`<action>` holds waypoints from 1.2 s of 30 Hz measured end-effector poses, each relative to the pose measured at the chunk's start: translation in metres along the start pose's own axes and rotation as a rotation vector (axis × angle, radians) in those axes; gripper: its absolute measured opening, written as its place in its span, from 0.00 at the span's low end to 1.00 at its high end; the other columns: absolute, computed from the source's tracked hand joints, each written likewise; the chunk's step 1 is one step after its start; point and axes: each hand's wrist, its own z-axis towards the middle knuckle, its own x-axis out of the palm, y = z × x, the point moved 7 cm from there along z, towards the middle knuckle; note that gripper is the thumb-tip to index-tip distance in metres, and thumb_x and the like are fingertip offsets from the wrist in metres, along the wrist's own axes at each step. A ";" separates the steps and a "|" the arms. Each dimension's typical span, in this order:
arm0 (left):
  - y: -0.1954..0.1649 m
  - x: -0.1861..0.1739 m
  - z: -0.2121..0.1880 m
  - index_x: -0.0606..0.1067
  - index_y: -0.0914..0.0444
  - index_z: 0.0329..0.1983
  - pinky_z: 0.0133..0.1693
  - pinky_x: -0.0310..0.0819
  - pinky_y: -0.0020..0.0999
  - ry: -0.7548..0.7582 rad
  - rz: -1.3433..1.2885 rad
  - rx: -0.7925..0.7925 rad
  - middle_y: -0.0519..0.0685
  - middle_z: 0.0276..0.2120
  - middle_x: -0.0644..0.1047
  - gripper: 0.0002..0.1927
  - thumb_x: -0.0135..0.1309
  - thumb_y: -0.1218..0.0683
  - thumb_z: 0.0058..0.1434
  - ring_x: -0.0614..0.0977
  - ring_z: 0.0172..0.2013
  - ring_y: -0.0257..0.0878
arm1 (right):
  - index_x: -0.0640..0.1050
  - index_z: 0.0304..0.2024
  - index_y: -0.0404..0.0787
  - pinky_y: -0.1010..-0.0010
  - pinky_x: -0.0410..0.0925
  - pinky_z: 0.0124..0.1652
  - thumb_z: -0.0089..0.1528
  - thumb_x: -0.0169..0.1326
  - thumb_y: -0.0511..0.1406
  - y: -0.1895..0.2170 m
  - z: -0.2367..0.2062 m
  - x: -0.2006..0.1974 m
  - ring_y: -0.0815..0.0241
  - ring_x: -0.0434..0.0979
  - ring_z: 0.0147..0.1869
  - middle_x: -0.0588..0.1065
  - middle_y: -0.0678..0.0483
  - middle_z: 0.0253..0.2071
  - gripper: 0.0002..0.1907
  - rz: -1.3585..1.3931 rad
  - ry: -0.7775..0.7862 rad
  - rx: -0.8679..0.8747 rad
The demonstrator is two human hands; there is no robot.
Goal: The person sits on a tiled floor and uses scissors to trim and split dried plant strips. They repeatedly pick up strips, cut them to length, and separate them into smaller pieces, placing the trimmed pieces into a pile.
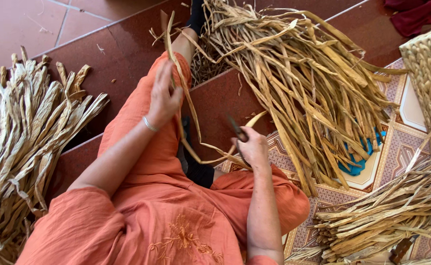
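My left hand (164, 95) is closed around a long dried plant strip (186, 105) that runs from above my knee down in a curve towards my right hand. My right hand (252, 147) grips a dark pair of scissors (237, 130), whose blades point up and left close to the strip's lower end. I sit on red steps in orange clothes, a thin bracelet on my left wrist.
A big loose heap of dried strips (299, 73) lies ahead on the right. A sorted bundle (24, 137) rests at the left and another (387, 211) at the lower right. A woven basket (429, 73) stands at the right edge, on a patterned tile floor (397, 147).
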 end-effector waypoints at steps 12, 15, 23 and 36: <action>0.048 -0.008 0.090 0.54 0.68 0.80 0.71 0.59 0.42 -0.043 0.257 0.023 0.64 0.76 0.52 0.40 0.56 0.66 0.66 0.60 0.75 0.57 | 0.81 0.43 0.39 0.66 0.73 0.32 0.61 0.65 0.40 -0.045 -0.058 -0.033 0.65 0.80 0.29 0.79 0.58 0.27 0.14 -0.178 -0.457 0.098; 0.046 -0.001 0.091 0.54 0.68 0.78 0.68 0.65 0.45 0.009 0.299 -0.060 0.65 0.77 0.52 0.40 0.57 0.62 0.65 0.64 0.71 0.57 | 0.83 0.42 0.42 0.59 0.71 0.40 0.61 0.64 0.46 -0.037 -0.051 -0.019 0.59 0.81 0.33 0.81 0.54 0.25 0.16 -0.276 -0.178 0.217; -0.023 0.004 0.093 0.75 0.61 0.56 0.53 0.72 0.50 -0.132 0.912 0.244 0.64 0.67 0.62 0.24 0.62 0.57 0.54 0.71 0.60 0.55 | 0.81 0.48 0.39 0.68 0.73 0.34 0.55 0.67 0.48 -0.043 -0.040 -0.027 0.62 0.83 0.34 0.83 0.52 0.31 0.26 0.249 -0.159 0.275; 0.014 0.163 0.117 0.59 0.65 0.73 0.61 0.62 0.48 0.325 -0.364 -0.541 0.55 0.64 0.66 0.32 0.52 0.42 0.76 0.65 0.65 0.50 | 0.82 0.50 0.38 0.82 0.60 0.20 0.58 0.64 0.52 -0.071 -0.028 -0.010 0.73 0.69 0.20 0.75 0.60 0.21 0.28 0.600 -0.153 0.276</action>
